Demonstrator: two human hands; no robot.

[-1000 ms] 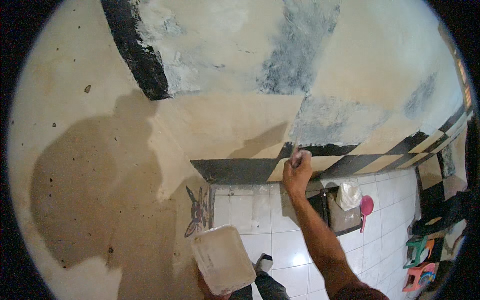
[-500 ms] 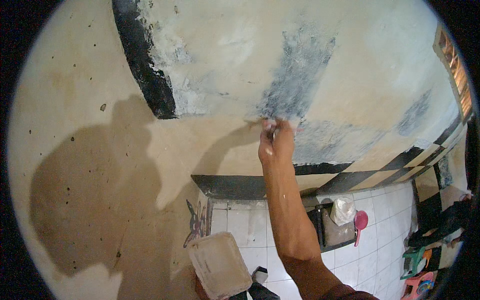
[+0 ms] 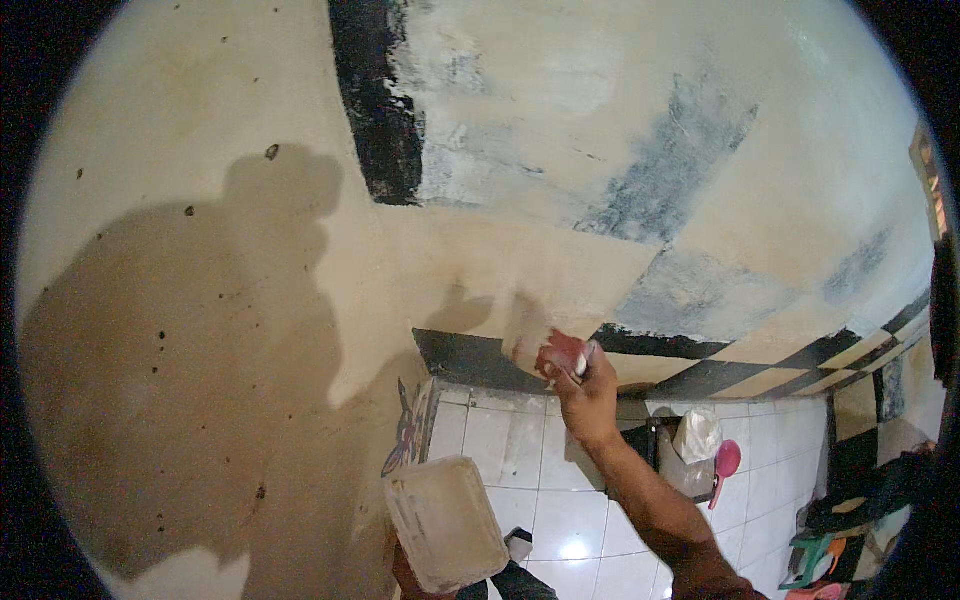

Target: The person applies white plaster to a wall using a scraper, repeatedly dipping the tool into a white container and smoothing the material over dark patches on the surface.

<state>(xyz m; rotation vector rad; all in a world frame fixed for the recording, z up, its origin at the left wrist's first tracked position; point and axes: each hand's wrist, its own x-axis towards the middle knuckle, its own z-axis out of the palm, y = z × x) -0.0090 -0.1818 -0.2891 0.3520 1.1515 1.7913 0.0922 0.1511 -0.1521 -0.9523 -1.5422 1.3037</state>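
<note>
My right hand reaches up to the low part of a cream wall and is closed around a flat, dark red piece, smeared whitish. Motion blurs its far edge, so its exact kind and whether it touches the wall cannot be told. Grey-white smears cover black painted squares above and to the right. At the lower edge, a rectangular cream tub with a residue-coated inside is held up. Only a sliver of my left hand shows at the tub's left side; most of its fingers are hidden.
White tiles cover the floor. A clear plastic bag rests on a dark-edged board, beside a pink dipper. A green plastic stool stands at far right, near a dark-clothed person's limb. A side wall rises at left.
My right hand has come down from the grey smeared patch to the black band low on the wall, and the red piece now shows. The view has shifted, moving the wall rightward in the picture.
</note>
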